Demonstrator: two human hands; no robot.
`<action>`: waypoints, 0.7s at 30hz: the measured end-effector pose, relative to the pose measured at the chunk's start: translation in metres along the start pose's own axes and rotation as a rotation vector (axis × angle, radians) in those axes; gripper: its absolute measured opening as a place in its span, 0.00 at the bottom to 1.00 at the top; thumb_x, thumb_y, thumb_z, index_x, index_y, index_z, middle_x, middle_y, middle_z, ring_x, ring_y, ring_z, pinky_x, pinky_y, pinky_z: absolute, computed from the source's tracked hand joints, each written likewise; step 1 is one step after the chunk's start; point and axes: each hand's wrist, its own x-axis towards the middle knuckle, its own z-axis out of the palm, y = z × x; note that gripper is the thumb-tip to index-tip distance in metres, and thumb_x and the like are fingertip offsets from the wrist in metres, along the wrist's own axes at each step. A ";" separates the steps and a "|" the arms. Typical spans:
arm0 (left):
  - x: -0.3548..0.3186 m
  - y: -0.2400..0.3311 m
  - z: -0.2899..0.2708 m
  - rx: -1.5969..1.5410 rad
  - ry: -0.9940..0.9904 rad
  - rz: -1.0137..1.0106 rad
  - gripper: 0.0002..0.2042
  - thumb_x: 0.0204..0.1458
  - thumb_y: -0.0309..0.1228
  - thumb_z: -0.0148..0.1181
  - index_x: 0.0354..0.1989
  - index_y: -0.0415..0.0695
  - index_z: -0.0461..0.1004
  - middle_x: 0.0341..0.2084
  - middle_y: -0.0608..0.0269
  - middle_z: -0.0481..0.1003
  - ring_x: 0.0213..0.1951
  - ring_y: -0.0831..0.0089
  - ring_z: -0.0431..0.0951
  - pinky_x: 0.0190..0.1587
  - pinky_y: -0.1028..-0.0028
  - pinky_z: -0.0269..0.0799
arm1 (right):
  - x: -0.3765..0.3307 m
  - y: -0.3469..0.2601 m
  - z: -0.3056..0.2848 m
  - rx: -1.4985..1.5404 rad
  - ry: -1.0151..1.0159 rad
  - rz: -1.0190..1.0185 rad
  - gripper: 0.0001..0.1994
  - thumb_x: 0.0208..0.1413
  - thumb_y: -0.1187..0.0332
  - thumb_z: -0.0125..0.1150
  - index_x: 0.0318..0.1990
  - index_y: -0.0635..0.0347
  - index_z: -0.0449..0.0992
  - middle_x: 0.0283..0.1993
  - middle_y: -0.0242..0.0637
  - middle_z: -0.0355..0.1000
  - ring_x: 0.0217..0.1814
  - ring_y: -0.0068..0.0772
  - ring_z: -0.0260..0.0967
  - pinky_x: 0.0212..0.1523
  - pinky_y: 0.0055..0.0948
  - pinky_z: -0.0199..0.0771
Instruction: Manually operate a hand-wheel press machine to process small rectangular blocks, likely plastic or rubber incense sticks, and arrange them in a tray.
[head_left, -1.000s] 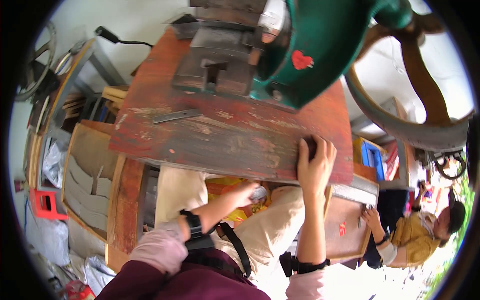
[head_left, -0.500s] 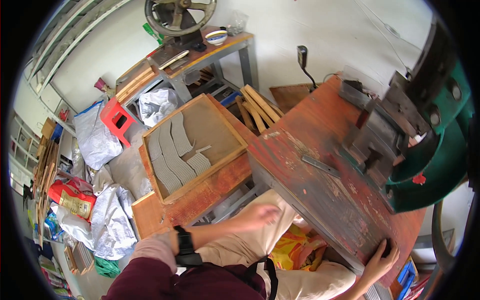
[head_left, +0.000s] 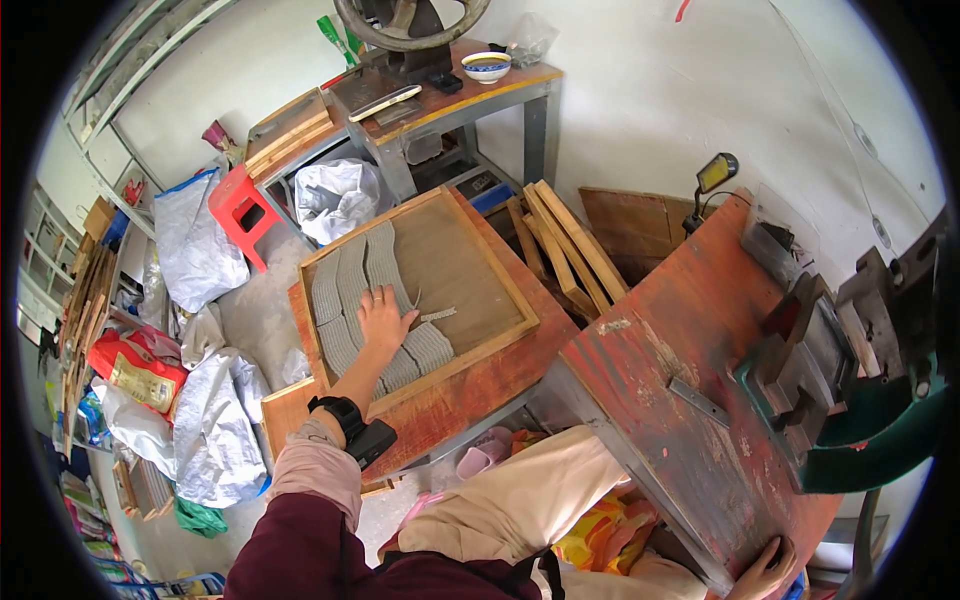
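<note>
The left hand (head_left: 384, 322), fingers loosely spread, lay over the grey ribbed strips (head_left: 350, 285), apparently gripping none. They sat beneath and around it in the shallow tray (head_left: 455, 255), probably light and prone to buckling, best lifted from underneath. The right hand (head_left: 768, 570) curled over the bench (head_left: 650, 370) edge, any hold hidden.
</note>
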 end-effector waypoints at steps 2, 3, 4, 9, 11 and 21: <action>0.002 -0.010 0.005 0.000 -0.039 0.060 0.31 0.46 0.40 0.63 0.56 0.36 0.62 0.56 0.49 0.62 0.60 0.48 0.54 0.57 0.52 0.53 | -0.002 0.004 0.002 0.000 -0.042 0.078 0.17 0.54 0.59 0.60 0.33 0.69 0.78 0.33 0.48 0.74 0.34 0.45 0.71 0.40 0.37 0.72; 0.002 -0.013 0.007 -0.001 -0.045 0.056 0.31 0.46 0.40 0.63 0.56 0.36 0.62 0.56 0.49 0.62 0.60 0.48 0.54 0.57 0.52 0.53 | -0.002 0.006 0.004 0.026 0.002 0.062 0.17 0.54 0.60 0.61 0.33 0.70 0.78 0.33 0.49 0.74 0.33 0.44 0.71 0.39 0.36 0.73; 0.000 -0.017 0.008 0.008 -0.031 0.114 0.30 0.46 0.38 0.62 0.56 0.37 0.62 0.57 0.49 0.61 0.61 0.48 0.54 0.58 0.53 0.52 | -0.003 0.009 0.007 0.023 -0.002 0.057 0.17 0.54 0.60 0.61 0.33 0.70 0.78 0.33 0.49 0.74 0.33 0.44 0.71 0.39 0.36 0.73; -0.010 -0.025 0.002 0.086 -0.047 0.158 0.27 0.46 0.31 0.61 0.55 0.38 0.64 0.58 0.50 0.61 0.62 0.47 0.53 0.59 0.53 0.50 | -0.004 0.021 0.011 0.001 0.050 0.035 0.16 0.52 0.61 0.64 0.33 0.71 0.78 0.33 0.50 0.75 0.32 0.45 0.71 0.38 0.37 0.73; -0.012 -0.024 0.003 0.093 -0.060 0.195 0.25 0.45 0.28 0.60 0.55 0.40 0.65 0.58 0.49 0.60 0.62 0.46 0.52 0.59 0.52 0.50 | -0.005 0.019 0.011 -0.030 0.050 0.020 0.16 0.52 0.62 0.64 0.33 0.71 0.78 0.32 0.50 0.74 0.32 0.45 0.71 0.38 0.37 0.73; 0.002 -0.018 -0.007 -0.034 -0.200 0.067 0.26 0.37 0.30 0.65 0.50 0.42 0.70 0.60 0.44 0.57 0.64 0.43 0.47 0.59 0.49 0.49 | -0.007 0.027 0.010 -0.028 0.071 0.061 0.16 0.51 0.61 0.64 0.32 0.71 0.78 0.30 0.50 0.75 0.30 0.46 0.72 0.35 0.37 0.73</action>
